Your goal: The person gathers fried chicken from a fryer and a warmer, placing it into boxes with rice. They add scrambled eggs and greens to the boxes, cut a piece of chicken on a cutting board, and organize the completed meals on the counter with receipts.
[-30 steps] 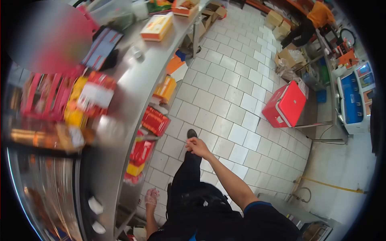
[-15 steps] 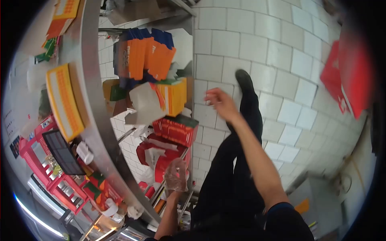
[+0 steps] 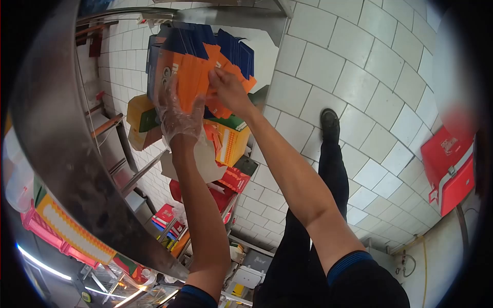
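Note:
My left hand point(image 3: 181, 112), in a clear plastic glove, reaches onto a stack of flat orange and blue cardboard cartons point(image 3: 191, 66). Its thumb and fingers straddle the lower end of that stack. My bare right hand point(image 3: 230, 91) has its fingers curled against the right part of the cartons, pinching at an orange edge. Some fingertips are hidden by the cardboard. Just below my hands stand yellow cartons point(image 3: 233, 142), with a whitish carton flap point(image 3: 192, 165) beside them. Red cartons point(image 3: 235, 179) lie lower down, partly behind my left forearm.
A steel counter edge point(image 3: 67, 154) runs along the left above the shelf. Beyond it are a pink basket point(image 3: 51, 231) and a yellow carton point(image 3: 72, 226). Red delivery bags point(image 3: 449, 169) stand at the right. My shoe point(image 3: 329, 119) rests on the pale tiled floor point(image 3: 328, 66).
Both hands have moved up to the orange and blue cartons and taken hold there. The left rose from beside the red cartons; the right came in from over the floor. The view has shifted.

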`<state>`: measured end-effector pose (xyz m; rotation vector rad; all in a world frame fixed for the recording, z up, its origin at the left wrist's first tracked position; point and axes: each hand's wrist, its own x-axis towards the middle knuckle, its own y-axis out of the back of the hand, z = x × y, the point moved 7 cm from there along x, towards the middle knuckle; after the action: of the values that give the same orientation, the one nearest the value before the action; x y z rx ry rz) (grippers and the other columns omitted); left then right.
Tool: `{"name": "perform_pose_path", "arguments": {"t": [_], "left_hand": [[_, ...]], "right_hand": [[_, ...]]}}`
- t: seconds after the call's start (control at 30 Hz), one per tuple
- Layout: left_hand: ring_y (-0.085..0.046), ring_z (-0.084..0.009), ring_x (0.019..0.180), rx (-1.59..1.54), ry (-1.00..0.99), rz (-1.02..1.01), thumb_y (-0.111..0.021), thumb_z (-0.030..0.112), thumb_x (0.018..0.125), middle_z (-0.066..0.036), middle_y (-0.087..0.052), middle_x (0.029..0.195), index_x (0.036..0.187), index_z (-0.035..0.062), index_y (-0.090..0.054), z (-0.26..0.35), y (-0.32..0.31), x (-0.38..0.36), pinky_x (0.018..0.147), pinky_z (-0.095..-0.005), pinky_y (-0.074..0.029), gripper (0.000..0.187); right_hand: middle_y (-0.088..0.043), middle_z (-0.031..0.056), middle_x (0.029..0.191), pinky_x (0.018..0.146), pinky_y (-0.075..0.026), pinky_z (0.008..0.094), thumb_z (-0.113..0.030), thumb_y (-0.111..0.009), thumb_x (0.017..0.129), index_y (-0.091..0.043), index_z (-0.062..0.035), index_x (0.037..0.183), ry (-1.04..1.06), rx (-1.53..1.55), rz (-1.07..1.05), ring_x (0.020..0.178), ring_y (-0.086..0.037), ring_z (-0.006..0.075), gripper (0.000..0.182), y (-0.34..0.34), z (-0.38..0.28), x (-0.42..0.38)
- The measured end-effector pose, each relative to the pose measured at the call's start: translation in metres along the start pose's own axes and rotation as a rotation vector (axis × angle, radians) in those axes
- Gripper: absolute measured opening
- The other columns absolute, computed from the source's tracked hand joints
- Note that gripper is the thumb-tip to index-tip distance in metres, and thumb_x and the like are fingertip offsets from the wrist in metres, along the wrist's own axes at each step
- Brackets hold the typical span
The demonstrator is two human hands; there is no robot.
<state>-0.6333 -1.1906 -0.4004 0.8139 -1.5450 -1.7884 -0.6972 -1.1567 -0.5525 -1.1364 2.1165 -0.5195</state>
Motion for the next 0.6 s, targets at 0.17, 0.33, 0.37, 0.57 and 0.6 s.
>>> {"name": "perform_pose_path", "arguments": {"t": [0.17, 0.33, 0.37, 0.57, 0.6], "left_hand": [[-0.035, -0.0381, 0.135, 0.078, 0.047, 0.028, -0.069, 0.032, 0.083, -0.016, -0.037, 0.146, 0.144, 0.0179, -0.037, 0.003, -0.013, 0.017, 0.107, -0.0497, -0.038, 0.070], [-0.040, -0.0332, 0.135, 0.114, 0.099, 0.066, -0.067, 0.026, 0.083, -0.013, -0.040, 0.147, 0.144, 0.0142, -0.038, -0.009, -0.034, 0.022, 0.109, -0.0430, -0.037, 0.069], [-0.041, -0.0324, 0.135, 0.091, 0.105, 0.090, -0.064, 0.021, 0.084, -0.014, -0.042, 0.146, 0.144, 0.0125, -0.038, -0.020, -0.037, 0.020, 0.108, -0.0423, -0.037, 0.066], [-0.044, -0.0290, 0.133, -0.082, 0.030, 0.287, -0.053, 0.007, 0.085, -0.021, -0.045, 0.143, 0.143, 0.0060, -0.042, -0.025, -0.017, 0.039, 0.108, -0.0388, -0.037, 0.059], [-0.044, -0.0291, 0.133, -0.395, 0.050, 0.332, -0.051, 0.007, 0.086, -0.024, -0.044, 0.142, 0.142, 0.0041, -0.042, -0.034, -0.010, 0.046, 0.108, -0.0386, -0.036, 0.057]], "right_hand": [[-0.055, 0.0049, 0.072, 0.063, -0.047, 0.0312, -0.027, -0.048, 0.100, -0.052, -0.0011, 0.087, -0.087, 0.054, -0.049, 0.066, -0.056, 0.0125, 0.029, 0.000, -0.003, -0.002], [-0.063, 0.0122, 0.078, 0.067, -0.049, 0.0358, -0.023, -0.058, 0.094, -0.057, 0.0019, 0.086, -0.017, -0.118, -0.033, 0.067, -0.062, 0.0226, 0.026, -0.011, -0.021, -0.002], [-0.059, 0.0138, 0.067, 0.062, -0.047, 0.0377, -0.023, -0.061, 0.092, -0.057, 0.0023, 0.079, 0.145, -0.308, -0.016, 0.061, -0.061, 0.0251, 0.029, -0.012, -0.026, -0.003], [-0.052, 0.0269, 0.061, 0.052, -0.039, 0.0454, -0.019, -0.064, 0.090, -0.053, 0.0060, 0.065, 0.307, -0.507, 0.220, 0.057, -0.050, 0.0453, 0.037, -0.018, -0.037, -0.063], [-0.054, 0.0266, 0.062, 0.052, -0.041, 0.0453, -0.018, -0.065, 0.089, -0.054, 0.0061, 0.066, 0.199, -0.509, 0.207, 0.058, -0.053, 0.0449, 0.035, -0.012, -0.040, -0.082]]}}
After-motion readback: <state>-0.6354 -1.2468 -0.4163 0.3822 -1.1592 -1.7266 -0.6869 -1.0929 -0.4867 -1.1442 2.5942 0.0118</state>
